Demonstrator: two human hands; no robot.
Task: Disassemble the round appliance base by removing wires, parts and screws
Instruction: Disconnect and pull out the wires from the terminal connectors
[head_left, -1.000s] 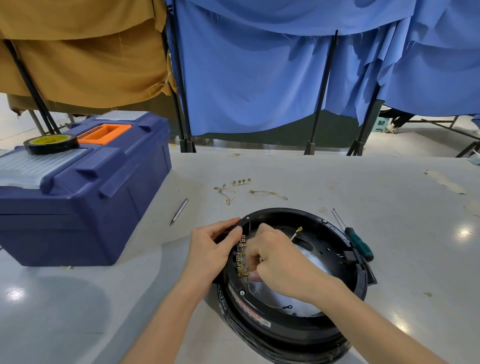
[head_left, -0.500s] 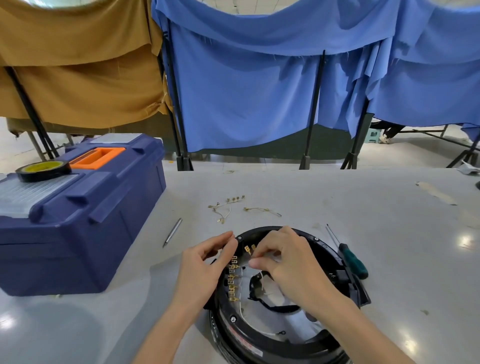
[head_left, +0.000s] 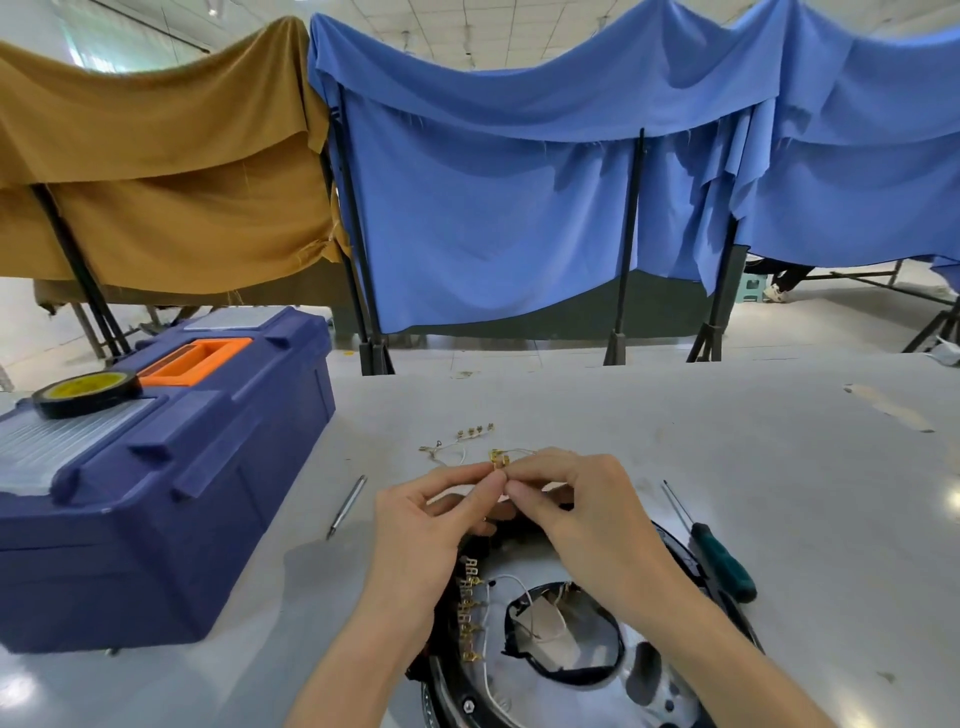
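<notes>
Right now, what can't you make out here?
Head view only.
Round appliance base: near side cut off by the bottom edge; far rim hidden behind both hands.
Brass terminal pinched by left hand and right hand: mostly covered by them.
Loose wires beyond: too small to count.

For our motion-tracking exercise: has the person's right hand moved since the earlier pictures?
Yes. Against the round base, the right hand has moved from inside the ring to its far edge, where it pinches a brass connector together with the left hand.

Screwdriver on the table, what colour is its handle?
The screwdriver handle is dark green, seen best in the head view.
</notes>
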